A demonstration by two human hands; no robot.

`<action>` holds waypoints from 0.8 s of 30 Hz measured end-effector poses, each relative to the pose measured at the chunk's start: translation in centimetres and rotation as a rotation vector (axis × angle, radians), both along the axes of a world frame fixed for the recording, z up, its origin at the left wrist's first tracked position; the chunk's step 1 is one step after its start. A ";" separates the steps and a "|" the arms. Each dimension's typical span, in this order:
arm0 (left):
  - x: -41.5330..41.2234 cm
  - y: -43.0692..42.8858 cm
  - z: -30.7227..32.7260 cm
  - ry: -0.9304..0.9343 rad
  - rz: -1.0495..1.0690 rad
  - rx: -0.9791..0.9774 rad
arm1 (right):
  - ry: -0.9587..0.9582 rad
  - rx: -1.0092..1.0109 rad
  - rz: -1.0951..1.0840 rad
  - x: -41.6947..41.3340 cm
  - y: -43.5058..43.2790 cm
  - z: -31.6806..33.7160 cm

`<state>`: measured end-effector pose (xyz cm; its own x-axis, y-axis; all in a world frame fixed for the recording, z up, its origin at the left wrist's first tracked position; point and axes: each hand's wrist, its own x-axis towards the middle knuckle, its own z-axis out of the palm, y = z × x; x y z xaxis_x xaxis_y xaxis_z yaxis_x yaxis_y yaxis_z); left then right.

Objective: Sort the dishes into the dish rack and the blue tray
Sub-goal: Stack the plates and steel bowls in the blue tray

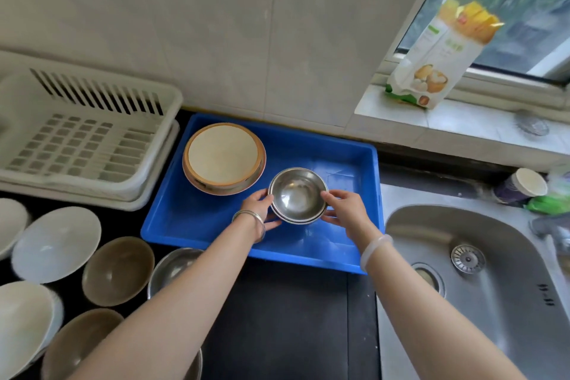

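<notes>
A stack of steel bowls [297,194] is held over the middle of the blue tray [339,148]. My left hand [259,210] grips its left rim and my right hand [345,210] grips its right rim. A stack of cream plates with orange rims [223,157] lies in the tray's far left corner. The white dish rack [86,133] stands left of the tray and holds nothing. On the dark counter at the left wait white bowls [55,244], brown bowls [118,270] and a steel bowl [172,265], partly hidden by my left forearm.
A steel sink [481,271] with a drain lies right of the tray. A food bag [438,58] stands on the window sill. A cup [521,185] and green packaging [549,203] sit behind the sink. Tiled wall rises behind the tray.
</notes>
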<state>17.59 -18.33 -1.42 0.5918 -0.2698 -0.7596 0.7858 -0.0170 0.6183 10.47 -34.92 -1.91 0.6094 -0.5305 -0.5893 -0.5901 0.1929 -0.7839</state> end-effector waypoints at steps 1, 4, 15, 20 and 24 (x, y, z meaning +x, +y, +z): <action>0.2 -0.3 -0.4 0.006 0.009 0.002 | 0.006 0.006 -0.003 0.3 -0.2 -0.3; 0.7 -1.0 -1.3 0.017 0.037 0.002 | 0.021 0.026 -0.021 1.1 -0.5 -1.2; 2.0 -2.7 -4.2 0.008 0.277 -0.091 | -0.022 0.069 -0.097 3.8 -1.6 -3.2; 2.0 -3.4 -4.3 -0.073 0.252 -0.179 | -0.073 0.098 -0.115 5.2 -1.7 -3.6; 2.4 -4.2 -4.3 -0.111 0.277 -0.190 | -0.103 0.099 -0.150 6.1 -1.6 -4.0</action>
